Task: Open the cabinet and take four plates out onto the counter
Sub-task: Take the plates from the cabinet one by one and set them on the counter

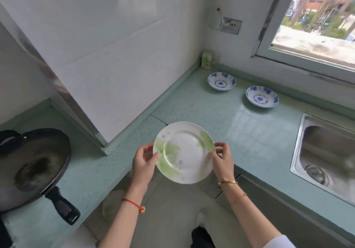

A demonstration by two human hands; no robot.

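Left hand (144, 159) and right hand (222, 158) are pinching the green-leaf plate (184, 152) by opposite rims over the counter (221, 117) edge, risking a slip and breakage.

Plate (184, 152) held between both hands over counter (249, 132) corner | two dishes (221, 81) (262, 96) behind, near window (317, 17) | sink (326, 151) right | pan (32, 163) left
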